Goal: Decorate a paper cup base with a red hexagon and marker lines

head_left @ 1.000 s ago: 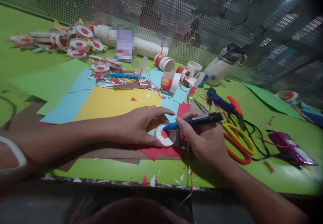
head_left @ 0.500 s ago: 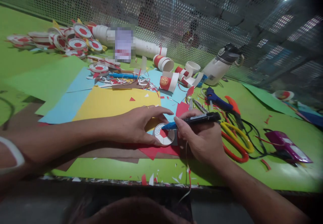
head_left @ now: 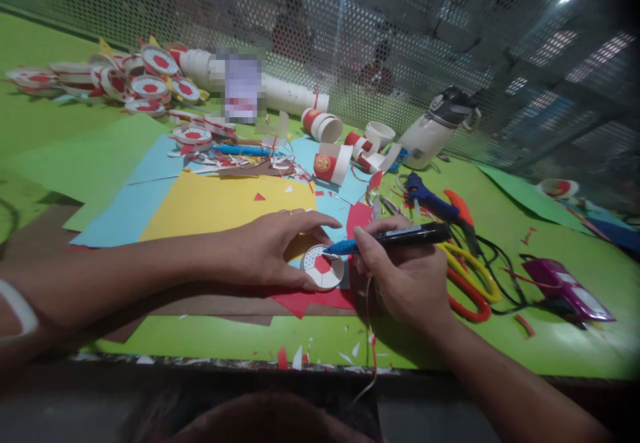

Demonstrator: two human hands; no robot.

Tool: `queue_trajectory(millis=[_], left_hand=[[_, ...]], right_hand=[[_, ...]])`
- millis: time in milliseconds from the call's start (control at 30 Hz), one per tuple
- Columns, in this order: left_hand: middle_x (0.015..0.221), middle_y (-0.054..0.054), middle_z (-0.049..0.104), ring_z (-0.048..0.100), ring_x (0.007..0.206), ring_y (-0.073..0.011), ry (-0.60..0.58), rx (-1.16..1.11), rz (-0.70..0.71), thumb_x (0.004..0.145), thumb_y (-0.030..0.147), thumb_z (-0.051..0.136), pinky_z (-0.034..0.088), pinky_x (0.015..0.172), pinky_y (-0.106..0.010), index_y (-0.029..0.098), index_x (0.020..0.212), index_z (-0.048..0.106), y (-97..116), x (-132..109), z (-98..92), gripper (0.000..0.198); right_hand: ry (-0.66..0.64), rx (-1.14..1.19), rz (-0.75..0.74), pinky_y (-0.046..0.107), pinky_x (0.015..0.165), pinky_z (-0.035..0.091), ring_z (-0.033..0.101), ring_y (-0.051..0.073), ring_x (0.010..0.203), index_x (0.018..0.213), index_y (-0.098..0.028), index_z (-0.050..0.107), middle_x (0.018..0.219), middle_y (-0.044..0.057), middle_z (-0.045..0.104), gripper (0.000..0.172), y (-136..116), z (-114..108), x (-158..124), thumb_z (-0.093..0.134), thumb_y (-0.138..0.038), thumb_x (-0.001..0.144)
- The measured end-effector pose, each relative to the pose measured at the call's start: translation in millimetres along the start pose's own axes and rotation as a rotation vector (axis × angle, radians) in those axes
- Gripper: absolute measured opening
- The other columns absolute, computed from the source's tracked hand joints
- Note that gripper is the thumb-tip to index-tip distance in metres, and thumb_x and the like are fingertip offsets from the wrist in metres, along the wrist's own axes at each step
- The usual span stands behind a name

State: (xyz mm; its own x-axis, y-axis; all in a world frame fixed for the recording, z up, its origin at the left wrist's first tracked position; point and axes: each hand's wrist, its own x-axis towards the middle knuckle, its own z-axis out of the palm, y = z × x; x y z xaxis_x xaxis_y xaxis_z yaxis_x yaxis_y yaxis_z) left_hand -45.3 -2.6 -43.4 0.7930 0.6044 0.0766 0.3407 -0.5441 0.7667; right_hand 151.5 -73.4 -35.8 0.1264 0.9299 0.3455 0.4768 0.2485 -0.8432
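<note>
My left hand (head_left: 280,246) grips the edge of a small white paper disc (head_left: 323,276), thumb at its near side and fingers curled round the far side. A red hexagon marks the disc's centre, thin lines run out from it, and blue dots fill the upper left section. In my right hand (head_left: 407,273) is a black marker (head_left: 413,235) with a blue front end, held like a pen. Its tip meets the disc's upper part. Coloured paper sheets, among them a yellow sheet (head_left: 240,203), lie beneath and behind the disc.
Finished-looking discs (head_left: 150,87) are heaped at the back left, beside a long row of stacked paper cups (head_left: 295,93). To the right lie a blue glue gun (head_left: 430,198), yellow-and-orange-handled scissors (head_left: 473,273) and a purple device (head_left: 565,286). A bottle (head_left: 435,130) stands behind.
The marker's tip has shifted slightly right and up on the disc, and my right hand has moved a little to the right. My left hand keeps its hold.
</note>
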Motion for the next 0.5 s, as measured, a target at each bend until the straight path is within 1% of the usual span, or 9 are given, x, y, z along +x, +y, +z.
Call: queue_trajectory(millis=[267,500], left_hand=[[0.129,-0.007,0.058,0.055,0.116,-0.0246,0.010,-0.001,0.009,0.070,0.040,0.075,0.045,0.096,-0.034,0.023,0.133,0.044,0.0,0.2,0.5,0.073],[0.129,-0.007,0.057,0.055,0.116,-0.0253,0.004,0.014,0.006,0.070,0.041,0.075,0.045,0.096,-0.034,0.023,0.134,0.043,1.1,-0.3,-0.3,0.073]], right_hand=[[-0.037,0.032,0.031,0.019,0.042,0.044,0.053,0.008,0.043,0.074,-0.019,0.059,0.052,-0.006,0.057,0.014,-3.8,1.9,2.1,0.068,-0.028,0.081],[-0.047,0.041,0.031,0.018,0.042,0.046,0.055,0.008,0.043,0.074,-0.018,0.059,0.052,-0.005,0.058,0.014,-4.1,3.5,2.2,0.068,-0.027,0.081]])
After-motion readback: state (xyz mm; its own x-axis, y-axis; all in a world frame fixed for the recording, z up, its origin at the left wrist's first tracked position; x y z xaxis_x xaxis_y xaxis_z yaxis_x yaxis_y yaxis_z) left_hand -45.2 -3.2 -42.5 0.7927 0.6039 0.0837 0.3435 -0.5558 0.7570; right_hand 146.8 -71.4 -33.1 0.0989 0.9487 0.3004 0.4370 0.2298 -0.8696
